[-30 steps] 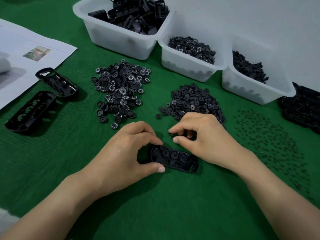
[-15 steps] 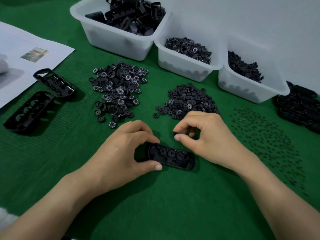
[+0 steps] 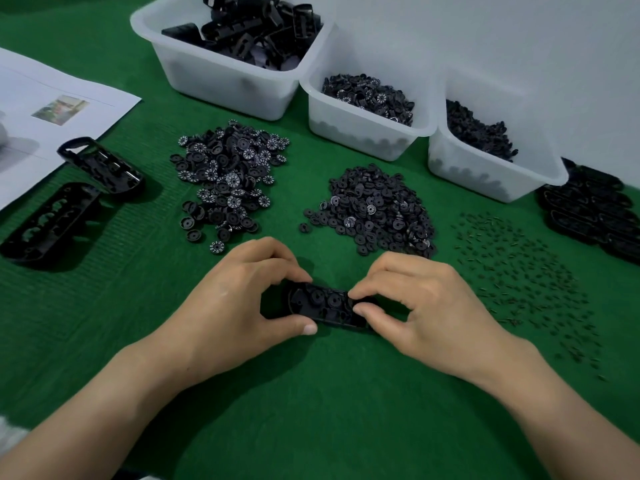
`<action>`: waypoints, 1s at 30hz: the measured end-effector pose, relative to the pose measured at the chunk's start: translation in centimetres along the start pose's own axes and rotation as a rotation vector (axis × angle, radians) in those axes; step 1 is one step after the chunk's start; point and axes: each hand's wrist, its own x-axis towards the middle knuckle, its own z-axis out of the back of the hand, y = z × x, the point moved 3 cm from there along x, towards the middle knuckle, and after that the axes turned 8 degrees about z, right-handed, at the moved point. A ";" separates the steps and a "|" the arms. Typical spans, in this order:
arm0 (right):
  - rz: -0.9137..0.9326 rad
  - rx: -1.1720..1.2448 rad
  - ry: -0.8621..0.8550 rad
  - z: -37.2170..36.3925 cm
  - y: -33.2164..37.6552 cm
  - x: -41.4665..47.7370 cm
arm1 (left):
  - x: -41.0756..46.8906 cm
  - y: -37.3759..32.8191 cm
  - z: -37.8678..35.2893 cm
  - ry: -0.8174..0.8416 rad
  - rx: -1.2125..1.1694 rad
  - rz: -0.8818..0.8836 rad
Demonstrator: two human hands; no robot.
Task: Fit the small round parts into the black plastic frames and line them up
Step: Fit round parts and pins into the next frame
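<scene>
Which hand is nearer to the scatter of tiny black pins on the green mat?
Right. The right hand lies just left of the pins, pinching one end of the frame; the left hand grips the other end, farther away.

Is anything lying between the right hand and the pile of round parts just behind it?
Nothing visible does. The pile lies on the green mat directly behind the right hand, which pinches the black frame.

Three bins (image 3: 221,84), three piles (image 3: 228,181), two hands (image 3: 235,299), one sheet (image 3: 52,81).
</scene>
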 end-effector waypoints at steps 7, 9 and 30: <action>-0.105 0.183 -0.010 0.2 -1.0 -0.1 | 0.0 -0.2 0.1 0.013 0.008 0.007; -0.115 0.202 -0.031 0.2 -1.1 -0.2 | 0.0 -0.2 0.1 0.016 0.009 0.012; -0.568 0.220 -0.221 5.6 -7.6 -12.8 | 1.4 -8.2 -7.7 0.242 0.102 -0.135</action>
